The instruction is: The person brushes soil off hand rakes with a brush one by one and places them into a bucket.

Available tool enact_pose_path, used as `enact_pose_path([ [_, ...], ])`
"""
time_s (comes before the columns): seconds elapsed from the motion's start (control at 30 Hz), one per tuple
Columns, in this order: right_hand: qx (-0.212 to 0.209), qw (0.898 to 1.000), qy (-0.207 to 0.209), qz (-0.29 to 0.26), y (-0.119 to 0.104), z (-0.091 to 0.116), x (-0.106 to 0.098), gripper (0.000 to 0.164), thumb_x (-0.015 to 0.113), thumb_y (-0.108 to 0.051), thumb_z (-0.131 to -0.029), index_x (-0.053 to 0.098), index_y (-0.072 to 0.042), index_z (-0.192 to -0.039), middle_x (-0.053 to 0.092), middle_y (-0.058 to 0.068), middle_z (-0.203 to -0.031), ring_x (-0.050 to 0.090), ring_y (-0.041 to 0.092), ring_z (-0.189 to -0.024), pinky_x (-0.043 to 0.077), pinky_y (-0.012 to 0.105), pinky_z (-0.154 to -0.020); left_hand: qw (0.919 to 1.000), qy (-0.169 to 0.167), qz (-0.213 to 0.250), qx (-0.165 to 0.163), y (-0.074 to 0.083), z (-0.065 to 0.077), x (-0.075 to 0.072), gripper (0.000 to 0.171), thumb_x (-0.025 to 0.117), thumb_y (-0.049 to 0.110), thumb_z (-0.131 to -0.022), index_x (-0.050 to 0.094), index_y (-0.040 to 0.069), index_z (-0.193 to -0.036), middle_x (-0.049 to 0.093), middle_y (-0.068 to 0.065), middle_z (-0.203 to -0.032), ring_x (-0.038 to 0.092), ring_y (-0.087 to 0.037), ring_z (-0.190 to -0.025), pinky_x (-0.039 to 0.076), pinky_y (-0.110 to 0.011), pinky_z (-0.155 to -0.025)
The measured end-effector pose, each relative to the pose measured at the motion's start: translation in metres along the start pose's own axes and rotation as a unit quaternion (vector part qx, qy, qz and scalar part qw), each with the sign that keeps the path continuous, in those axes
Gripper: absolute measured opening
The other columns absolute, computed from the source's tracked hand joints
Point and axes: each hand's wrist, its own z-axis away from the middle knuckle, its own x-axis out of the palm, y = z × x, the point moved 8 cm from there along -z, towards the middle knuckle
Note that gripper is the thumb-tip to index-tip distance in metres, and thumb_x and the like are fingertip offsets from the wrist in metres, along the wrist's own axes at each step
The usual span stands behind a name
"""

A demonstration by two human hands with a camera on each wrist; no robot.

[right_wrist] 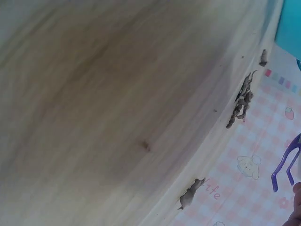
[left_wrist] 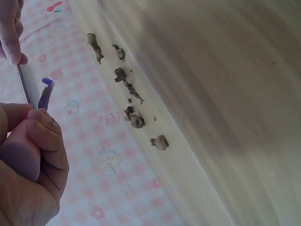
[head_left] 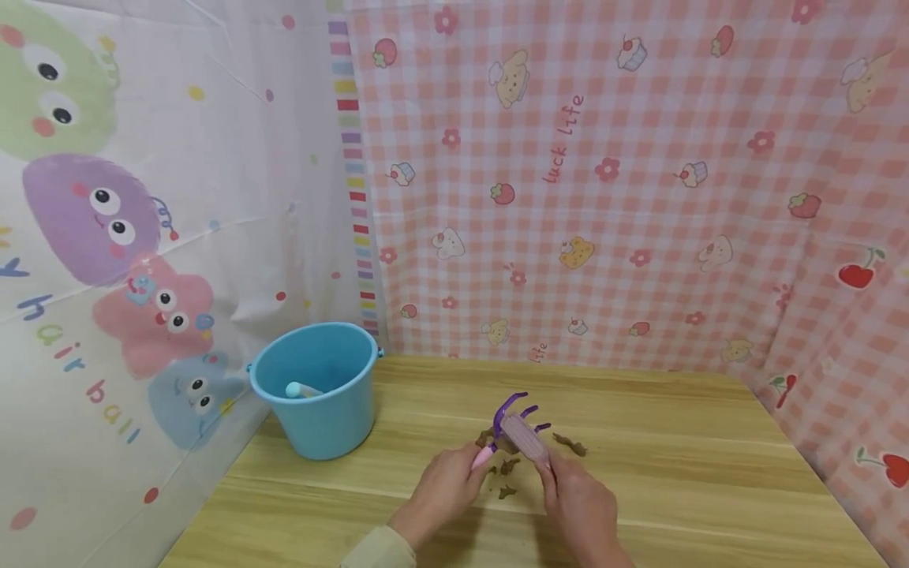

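Note:
My left hand (head_left: 446,487) grips the pink handle (head_left: 484,456) of a small hand rake with purple curved tines (head_left: 501,418). In the left wrist view its fingers (left_wrist: 47,136) wrap round that handle. My right hand (head_left: 584,505) holds a pale pink, flat tool with a ridged face (head_left: 525,439), its kind unclear, against or just in front of the rake's tines; contact cannot be told. Only the edge of the right hand (right_wrist: 295,207) shows in the right wrist view. Brown clumps, like soil or clay (head_left: 508,466), lie on the table beneath both tools.
A blue bucket (head_left: 332,426) stands at the table's left, with a light-blue-ended stick (head_left: 298,390) inside. Another brown clump (head_left: 570,445) lies right of the tools. Printed cloths (head_left: 554,221) hang behind and beside the wood-grain table (head_left: 682,473).

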Motion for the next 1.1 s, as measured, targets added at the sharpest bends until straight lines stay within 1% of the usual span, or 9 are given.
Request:
enact_pose_path([
  [0.13,0.004,1.0,0.015,0.014,0.006,0.0,-0.002,0.016,0.071,-0.023,-0.091,0.072,-0.009,-0.099,0.068,0.011,-0.076,0.062,0.033,-0.055,0.042,0.044,-0.04,0.9999,-0.01,0.001,-0.012,-0.003,0.002,0.002,0.018,0.061,0.018,-0.098,0.061,0.011,-0.082,0.046,0.008,-0.06,0.043,-0.005,-0.051,0.041,-0.024,-0.05],
  [0.23,0.006,0.999,0.029,0.012,0.007,0.0,-0.005,0.014,0.072,-0.023,-0.09,0.071,-0.01,-0.096,0.065,0.011,-0.072,0.061,0.035,-0.054,0.041,0.047,-0.04,0.9995,-0.01,-0.022,-0.019,-0.005,0.003,0.002,0.026,0.057,0.023,-0.101,0.057,0.015,-0.076,0.043,0.009,-0.058,0.041,-0.006,-0.05,0.039,-0.026,-0.051],
  [0.37,-0.036,0.999,0.027,0.001,-0.005,0.002,-0.003,0.015,0.073,-0.022,-0.088,0.072,-0.011,-0.098,0.063,0.005,-0.069,0.058,0.026,-0.05,0.04,0.04,-0.038,0.9984,-0.005,-0.053,-0.016,-0.003,0.004,0.001,0.031,0.055,0.027,-0.102,0.053,0.016,-0.073,0.041,0.009,-0.058,0.04,-0.007,-0.049,0.038,-0.027,-0.049],
  [0.47,-0.059,0.998,0.011,0.006,-0.014,0.006,0.001,0.016,0.074,-0.023,-0.088,0.073,-0.011,-0.099,0.059,0.001,-0.065,0.053,0.019,-0.046,0.038,0.035,-0.037,0.9985,-0.009,-0.051,-0.016,-0.001,0.003,0.002,0.029,0.057,0.024,-0.101,0.054,0.015,-0.073,0.042,0.008,-0.058,0.039,-0.007,-0.049,0.036,-0.026,-0.048],
  [0.53,-0.055,0.998,-0.002,0.014,-0.015,0.006,0.004,0.016,0.073,-0.025,-0.089,0.073,-0.012,-0.099,0.054,-0.001,-0.061,0.049,0.016,-0.043,0.037,0.034,-0.037,0.9985,-0.009,-0.051,-0.016,0.0,0.002,0.002,0.028,0.059,0.021,-0.099,0.055,0.014,-0.073,0.042,0.008,-0.058,0.039,-0.007,-0.049,0.036,-0.026,-0.047],
  [0.6,-0.046,0.999,-0.009,0.018,-0.014,0.006,0.007,0.017,0.072,-0.025,-0.09,0.073,-0.012,-0.1,0.054,-0.001,-0.061,0.05,0.018,-0.043,0.038,0.035,-0.037,0.9986,-0.006,-0.051,-0.017,0.0,0.002,0.002,0.027,0.06,0.019,-0.098,0.055,0.013,-0.073,0.042,0.007,-0.058,0.039,-0.007,-0.049,0.037,-0.026,-0.048],
  [0.83,-0.018,1.0,-0.016,0.014,-0.006,0.004,0.006,0.015,0.071,-0.024,-0.091,0.072,-0.009,-0.094,0.061,0.003,-0.066,0.059,0.028,-0.051,0.042,0.04,-0.041,0.9983,-0.005,-0.045,-0.037,-0.003,0.0,0.0,0.031,0.055,0.024,-0.102,0.055,0.012,-0.073,0.043,0.005,-0.057,0.041,-0.009,-0.049,0.038,-0.027,-0.048],
  [1.0,-0.028,0.999,-0.003,0.021,-0.005,0.002,0.004,0.015,0.072,-0.024,-0.091,0.069,-0.009,-0.089,0.059,0.003,-0.063,0.056,0.026,-0.047,0.041,0.039,-0.039,0.9979,-0.006,-0.054,-0.037,-0.002,-0.001,0.0,0.033,0.053,0.026,-0.103,0.057,0.012,-0.074,0.043,0.005,-0.058,0.042,-0.01,-0.05,0.04,-0.029,-0.05],
  [1.1,-0.014,0.999,-0.021,0.022,0.0,0.001,0.005,0.016,0.07,-0.024,-0.092,0.069,-0.008,-0.09,0.059,0.003,-0.064,0.055,0.025,-0.047,0.04,0.038,-0.039,0.9978,-0.015,-0.051,-0.04,-0.003,0.0,0.002,0.033,0.054,0.026,-0.102,0.056,0.012,-0.073,0.042,0.005,-0.057,0.041,-0.01,-0.05,0.039,-0.028,-0.049],
])
